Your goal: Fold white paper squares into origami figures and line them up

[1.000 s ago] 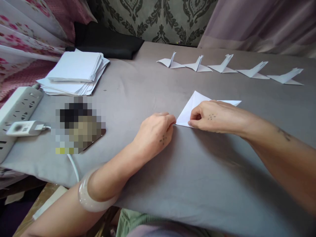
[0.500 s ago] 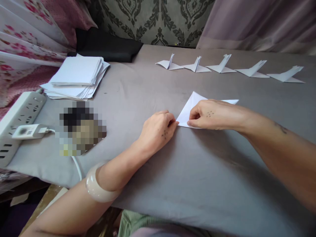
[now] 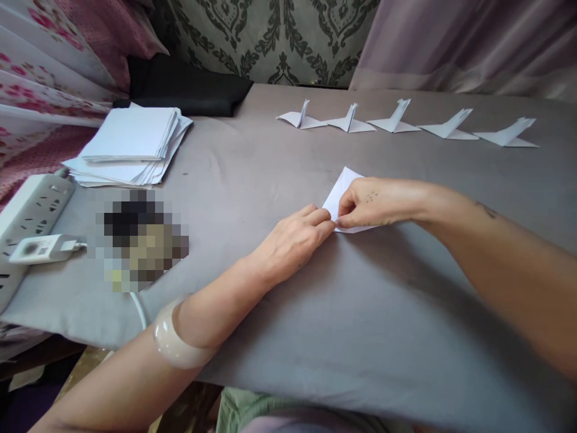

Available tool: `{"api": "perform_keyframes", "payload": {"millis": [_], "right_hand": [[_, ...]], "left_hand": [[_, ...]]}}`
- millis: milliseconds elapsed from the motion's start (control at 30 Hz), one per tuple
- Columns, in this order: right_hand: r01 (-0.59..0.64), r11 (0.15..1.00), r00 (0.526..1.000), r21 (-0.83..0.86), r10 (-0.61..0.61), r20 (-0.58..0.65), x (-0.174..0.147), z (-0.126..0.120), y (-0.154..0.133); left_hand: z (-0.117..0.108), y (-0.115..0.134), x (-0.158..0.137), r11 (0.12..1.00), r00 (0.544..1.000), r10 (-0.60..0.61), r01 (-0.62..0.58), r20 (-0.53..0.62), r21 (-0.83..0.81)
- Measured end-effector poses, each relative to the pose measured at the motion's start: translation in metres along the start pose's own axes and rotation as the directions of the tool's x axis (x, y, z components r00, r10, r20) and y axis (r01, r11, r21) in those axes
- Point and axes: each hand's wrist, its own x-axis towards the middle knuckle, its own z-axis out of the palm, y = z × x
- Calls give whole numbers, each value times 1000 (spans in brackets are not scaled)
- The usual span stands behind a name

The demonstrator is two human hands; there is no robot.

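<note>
A folded sheet of white paper (image 3: 341, 191) lies on the grey cloth in front of me, its pointed top corner showing. My left hand (image 3: 301, 236) is closed on the paper's left corner, fingertips pinched together. Curled over the paper from the right is my right hand (image 3: 367, 201), its thumb and forefinger pinching the near edge close to the left fingertips. The right hand and wrist hide much of the sheet. A pale bangle (image 3: 178, 340) circles my left forearm.
Several folded paper figures (image 3: 351, 120) stand in a row along the back right. A stack of white paper (image 3: 130, 135) sits at the back left by a black cloth (image 3: 189, 84). On the left are a power strip (image 3: 38, 207), a plugged-in charger (image 3: 42, 249) and a blurred object (image 3: 151, 243).
My left fingers have shifted right along the paper's edge and now meet the right fingertips. The right hand has moved slightly left, and the whole view has shifted a little.
</note>
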Motion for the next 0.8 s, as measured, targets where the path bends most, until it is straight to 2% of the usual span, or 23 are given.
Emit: {"api": "perform_keyframes", "payload": {"millis": [100,233,300,333,367,433,500,533,600,633,667,700,733,800], "right_hand": [[44,999,994,1,-43,96,2,-4,-4],[70,998,993,7,-70,91,-3,-14,-1],[114,990,993,82,-115,-3,-15,-19,6],[140,980,985,141,-124,-121,-23,-20,11],[170,963,954,208,-107,-281,-32,-20,15],[223,932,872,284,-61,-485,-49,-14,25],[253,926,849,281,-73,-523,-63,-2,35],[298,920,837,256,-122,-534,-68,5,40],[357,915,752,187,-163,-639,-73,22,46],[359,920,685,156,-146,-714,-73,30,46],[345,928,637,138,-124,-761,-74,38,46],[321,935,612,153,-81,-787,-74,45,44],[294,938,603,183,-34,-797,-73,52,41],[263,936,643,234,11,-766,-73,64,34]], "left_hand": [[-4,0,1,998,996,49,-52,70,39],[-6,-1,2,992,993,84,-91,85,88],[-5,-2,2,988,993,88,-98,84,117],[-4,-2,2,986,992,92,-102,85,128],[-4,-2,3,985,991,98,-109,86,137],[-4,-2,3,982,989,112,-124,93,145],[-4,-2,5,979,987,124,-139,104,151],[-4,-3,5,977,986,129,-145,109,154],[-3,-3,7,974,983,138,-157,121,163],[-3,-3,8,972,981,142,-163,131,168],[-4,-3,9,970,979,146,-170,142,175],[-4,-3,9,968,977,149,-176,153,182],[-4,-3,10,965,975,151,-181,162,188],[-5,-3,11,962,973,155,-188,173,197]]}}
